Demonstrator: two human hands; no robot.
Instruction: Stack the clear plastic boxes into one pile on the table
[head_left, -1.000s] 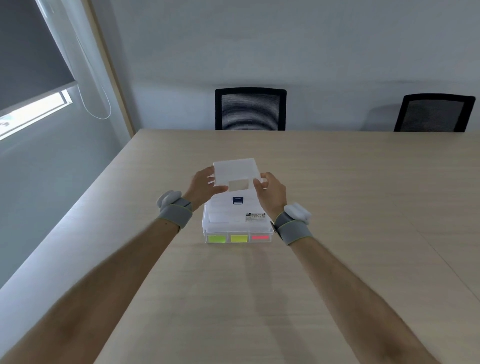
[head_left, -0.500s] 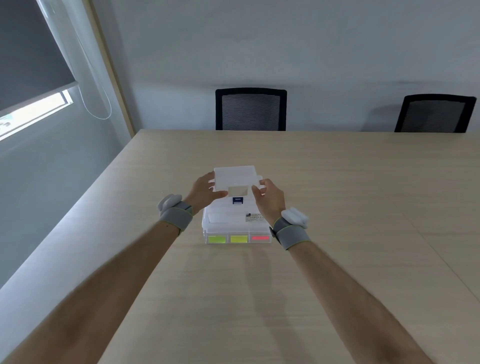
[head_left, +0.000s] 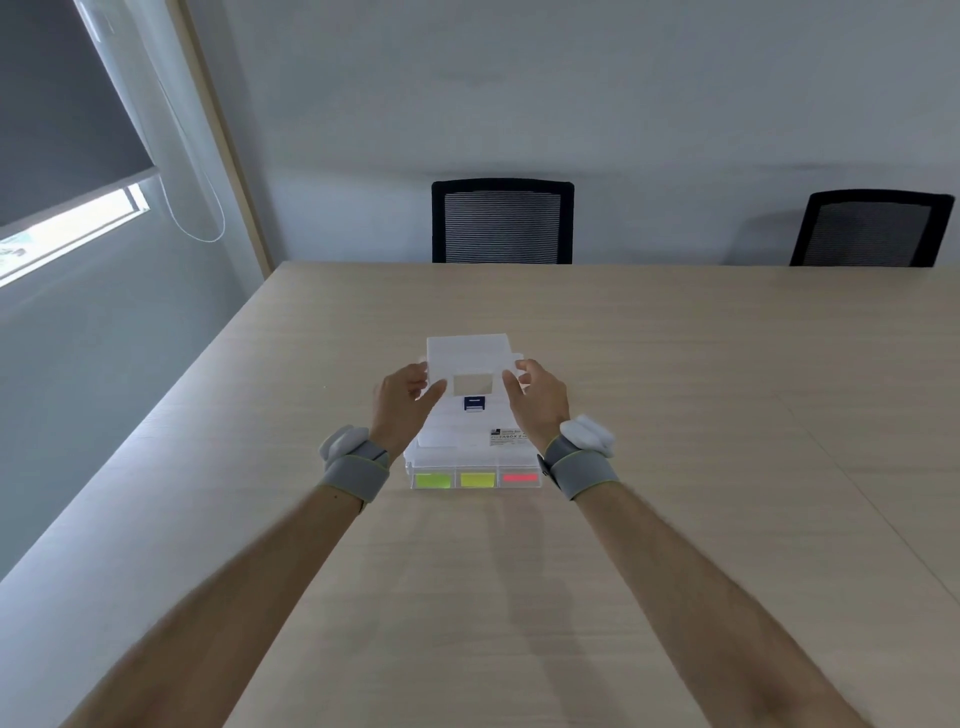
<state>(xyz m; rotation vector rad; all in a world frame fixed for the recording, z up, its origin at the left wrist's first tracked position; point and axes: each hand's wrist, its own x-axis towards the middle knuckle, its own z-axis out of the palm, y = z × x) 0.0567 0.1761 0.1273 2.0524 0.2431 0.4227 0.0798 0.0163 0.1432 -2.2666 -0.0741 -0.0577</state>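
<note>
A small clear plastic box with a see-through window in its lid is held between my left hand and my right hand, one on each side. It hovers just above the far part of a pile of clear plastic boxes on the wooden table. The pile's lowest box shows green, yellow and red contents at its front, and the top one carries a blue label and a white sticker. Whether the held box touches the pile I cannot tell.
Two black mesh chairs stand at the table's far edge against the wall. A window with a dark blind and a hanging cord is at the left. The table's left edge runs close to the pile.
Both hands have lowered the small box slightly and brought it nearer the pile. The pile itself has not moved.
</note>
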